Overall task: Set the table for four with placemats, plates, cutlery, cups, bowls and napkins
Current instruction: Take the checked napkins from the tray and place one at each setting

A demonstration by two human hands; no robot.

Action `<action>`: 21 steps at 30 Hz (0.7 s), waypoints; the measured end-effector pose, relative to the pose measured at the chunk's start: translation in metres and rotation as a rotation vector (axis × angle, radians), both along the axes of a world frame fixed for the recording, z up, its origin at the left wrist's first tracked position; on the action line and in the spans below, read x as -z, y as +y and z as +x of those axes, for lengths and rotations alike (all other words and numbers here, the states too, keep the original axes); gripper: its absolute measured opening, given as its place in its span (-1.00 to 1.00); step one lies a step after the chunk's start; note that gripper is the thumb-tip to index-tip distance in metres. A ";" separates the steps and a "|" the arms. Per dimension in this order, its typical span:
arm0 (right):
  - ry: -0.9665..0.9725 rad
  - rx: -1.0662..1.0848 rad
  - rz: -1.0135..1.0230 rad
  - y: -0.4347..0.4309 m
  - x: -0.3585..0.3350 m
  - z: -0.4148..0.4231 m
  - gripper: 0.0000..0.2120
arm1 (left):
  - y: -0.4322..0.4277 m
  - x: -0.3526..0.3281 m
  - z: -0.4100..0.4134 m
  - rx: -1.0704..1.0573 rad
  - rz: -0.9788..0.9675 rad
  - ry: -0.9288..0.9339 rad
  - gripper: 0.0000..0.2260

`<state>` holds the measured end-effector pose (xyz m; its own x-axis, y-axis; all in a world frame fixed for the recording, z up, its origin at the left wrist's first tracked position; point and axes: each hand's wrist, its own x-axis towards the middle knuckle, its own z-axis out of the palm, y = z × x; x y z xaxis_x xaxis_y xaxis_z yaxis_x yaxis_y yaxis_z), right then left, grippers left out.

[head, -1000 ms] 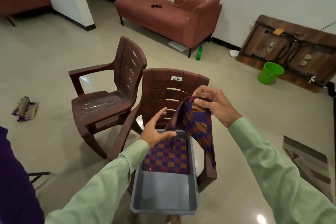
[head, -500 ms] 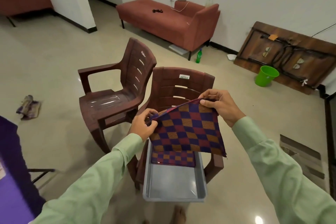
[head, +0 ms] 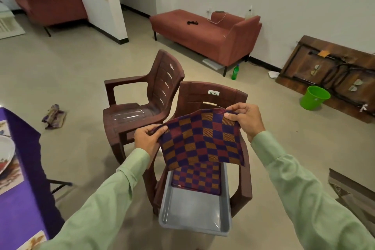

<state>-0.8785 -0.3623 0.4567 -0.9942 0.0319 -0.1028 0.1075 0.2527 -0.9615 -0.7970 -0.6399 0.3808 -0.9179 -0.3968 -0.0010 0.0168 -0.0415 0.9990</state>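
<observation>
I hold a checked purple, maroon and orange cloth napkin (head: 203, 140) spread out above a grey plastic tray (head: 194, 217). My left hand (head: 147, 140) pinches its left corner and my right hand (head: 244, 118) pinches its top right corner. More folded checked napkins (head: 196, 178) lie at the far end of the tray. The tray rests on the seat of a brown plastic chair (head: 213, 95). At the left edge stands the table with a purple cloth (head: 24, 148), bearing a white plate (head: 5, 154) on a printed placemat (head: 11, 178).
A second brown plastic chair (head: 142, 97) stands left of the first. A crumpled cloth (head: 53, 115) lies on the floor. Further off are a red sofa (head: 205, 32), a green bottle (head: 235, 72), a green bucket (head: 314, 97) and a folded wooden table (head: 332, 75) against the wall.
My left hand took hold of the napkin's free corner, and both hands spread the napkin flat above the tray. My view has swung left, bringing the purple table into sight.
</observation>
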 end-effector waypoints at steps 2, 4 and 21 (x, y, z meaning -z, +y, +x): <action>0.007 0.106 0.012 -0.013 0.009 0.004 -0.84 | 0.008 -0.003 -0.003 -0.036 -0.010 0.002 -0.96; 0.000 0.119 0.001 -0.033 0.019 0.012 -0.80 | 0.019 -0.006 -0.005 -0.059 0.007 -0.010 -0.89; 0.016 -0.250 -0.390 -0.113 0.033 0.067 -0.57 | 0.052 -0.012 0.006 -0.067 -0.056 0.018 -0.64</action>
